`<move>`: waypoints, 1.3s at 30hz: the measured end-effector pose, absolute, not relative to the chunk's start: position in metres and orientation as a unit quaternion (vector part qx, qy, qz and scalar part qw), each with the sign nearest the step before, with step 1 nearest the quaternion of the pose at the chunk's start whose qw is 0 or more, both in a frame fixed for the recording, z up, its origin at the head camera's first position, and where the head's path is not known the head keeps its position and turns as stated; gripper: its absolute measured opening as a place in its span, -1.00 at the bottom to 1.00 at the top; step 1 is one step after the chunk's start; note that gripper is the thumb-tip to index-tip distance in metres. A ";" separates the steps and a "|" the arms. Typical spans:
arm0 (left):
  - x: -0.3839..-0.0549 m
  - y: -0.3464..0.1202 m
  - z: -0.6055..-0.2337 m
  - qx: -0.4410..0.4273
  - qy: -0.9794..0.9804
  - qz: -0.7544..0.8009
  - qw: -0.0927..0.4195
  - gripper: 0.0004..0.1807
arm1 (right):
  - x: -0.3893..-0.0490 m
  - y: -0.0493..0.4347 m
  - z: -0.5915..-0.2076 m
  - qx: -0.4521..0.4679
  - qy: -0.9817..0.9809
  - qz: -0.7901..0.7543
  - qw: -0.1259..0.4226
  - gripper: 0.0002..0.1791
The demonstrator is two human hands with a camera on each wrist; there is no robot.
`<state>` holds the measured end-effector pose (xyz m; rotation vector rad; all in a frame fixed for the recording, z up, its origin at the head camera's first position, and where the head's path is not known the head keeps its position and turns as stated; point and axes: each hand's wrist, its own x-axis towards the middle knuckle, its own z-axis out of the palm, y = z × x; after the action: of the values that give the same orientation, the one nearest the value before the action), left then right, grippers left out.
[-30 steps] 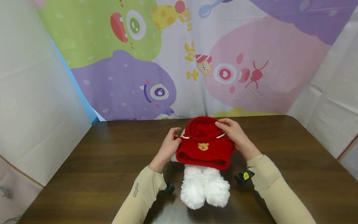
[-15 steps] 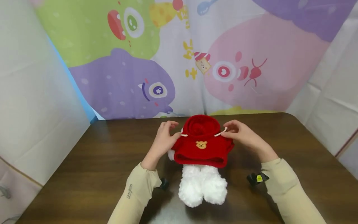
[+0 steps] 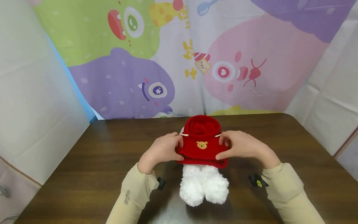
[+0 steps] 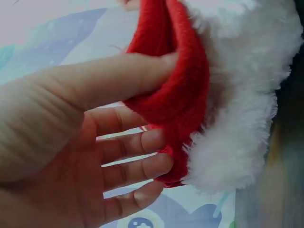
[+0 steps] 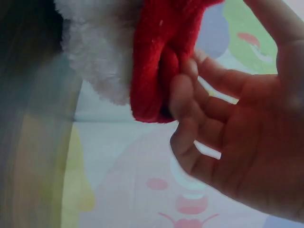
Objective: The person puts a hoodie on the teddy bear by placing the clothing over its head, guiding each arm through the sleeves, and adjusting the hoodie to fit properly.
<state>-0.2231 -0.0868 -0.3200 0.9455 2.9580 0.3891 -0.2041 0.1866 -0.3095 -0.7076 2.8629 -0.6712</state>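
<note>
A small red hoodie (image 3: 199,152) with a bear-face patch and white drawstring ends covers the upper part of a white plush toy (image 3: 204,186). The toy's fluffy legs point toward me; its head is hidden. At the hoodie's left side, my left hand (image 3: 163,149) grips the cloth near the hem, its thumb in a fold in the left wrist view. My right hand (image 3: 246,147) holds the right side, thumb at the hem and bent fingers on the front. In the right wrist view those fingers (image 5: 183,90) touch the red cloth.
The toy lies on a dark wooden table (image 3: 112,149). Behind the far edge hangs a cartoon-printed curtain (image 3: 193,99), with white panels (image 3: 36,102) at the sides. A dark wrist-worn device (image 3: 255,180) sits below the right wrist.
Both hands have left the drawstring and shoulder area and moved down toward the hoodie's hem. The front hem now looks folded upward. The toy has stayed in nearly the same place.
</note>
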 end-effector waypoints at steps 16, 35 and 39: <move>-0.226 -0.083 -0.323 0.211 0.958 0.194 -0.029 -0.79 | -0.200 0.177 -0.304 -0.245 0.955 -0.165 -0.020 -0.85; -0.248 -0.075 -0.331 0.187 0.892 0.411 -0.036 -0.87 | -0.236 0.183 -0.295 -0.190 0.928 -0.320 0.010 -0.78; -0.254 -0.073 -0.326 0.194 0.879 0.435 -0.035 -0.86 | -0.245 0.184 -0.287 -0.182 0.930 -0.320 0.005 -0.73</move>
<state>-0.2539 -0.0731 -0.3261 0.6241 2.8246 1.3967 -0.2448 0.1841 -0.2871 -0.5709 2.9120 -1.0029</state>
